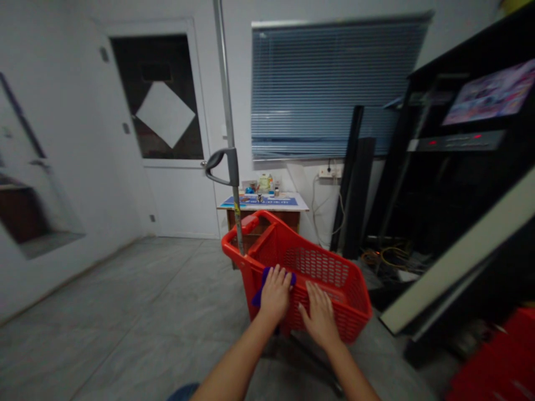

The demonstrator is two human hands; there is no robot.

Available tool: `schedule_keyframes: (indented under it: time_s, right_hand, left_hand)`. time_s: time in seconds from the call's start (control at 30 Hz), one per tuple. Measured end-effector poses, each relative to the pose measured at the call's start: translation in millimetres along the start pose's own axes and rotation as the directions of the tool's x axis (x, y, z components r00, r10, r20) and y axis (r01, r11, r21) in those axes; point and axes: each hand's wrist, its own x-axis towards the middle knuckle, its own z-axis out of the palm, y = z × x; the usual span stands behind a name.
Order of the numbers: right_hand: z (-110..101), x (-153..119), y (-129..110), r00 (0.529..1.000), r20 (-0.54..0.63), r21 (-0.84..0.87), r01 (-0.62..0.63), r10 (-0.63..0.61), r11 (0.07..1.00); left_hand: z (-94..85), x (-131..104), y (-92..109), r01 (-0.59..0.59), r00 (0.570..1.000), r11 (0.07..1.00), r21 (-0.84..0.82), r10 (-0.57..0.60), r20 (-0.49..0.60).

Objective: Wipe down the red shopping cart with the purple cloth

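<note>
Grey floor (167, 312), red latticed plastic cart (318, 266), left grip (276, 289) over purple cloth (258, 297), pinch unclear, right grip (321, 313) spread nearby

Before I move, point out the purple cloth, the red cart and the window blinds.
Purple cloth (258, 297): head view, lower left part.
Red cart (288, 238): head view, far side wall.
Window blinds (326, 89): head view, middle slats.

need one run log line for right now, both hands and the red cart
left hand: on purple cloth at cart rim | right hand: at basket side, contact unclear | red cart: upright, pole rising at handle end
</note>
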Motion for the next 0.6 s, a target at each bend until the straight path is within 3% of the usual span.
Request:
schedule_keyframes:
  time_s: [0.17, 0.27, 0.37, 0.5, 0.6]
  right_hand:
    - [1, 0, 3, 1.0, -0.004, -0.002, 0.011, -0.011, 1.0]
    - [4, -1, 3, 1.0, 0.001, -0.011, 0.006, -0.006, 1.0]
    - [8, -1, 2, 1.0, -0.017, -0.008, 0.009, -0.009, 1.0]
    - [8, -1, 3, 1.0, -0.024, -0.002, 0.012, -0.012, 1.0]
    - [4, -1, 4, 1.0, -0.018, 0.003, 0.015, -0.015, 1.0]
  left_hand:
    - [-6.5, 3, -11, -0.058, 0.998, 0.998, 0.015, 0.058, 0.015]
    - [-3.6, 1, -14, 0.012, 1.0, 0.998, 0.055, -0.01, -0.02]
    - [10.3, -4, -5, 0.065, 0.997, 0.995, 0.074, -0.061, -0.049]
    - [23.2, -6, 7, -0.055, 0.998, 0.998, 0.036, 0.056, -0.026]
    - [15.8, -3, 3, -0.097, 0.995, 0.995, 0.015, 0.097, 0.0]
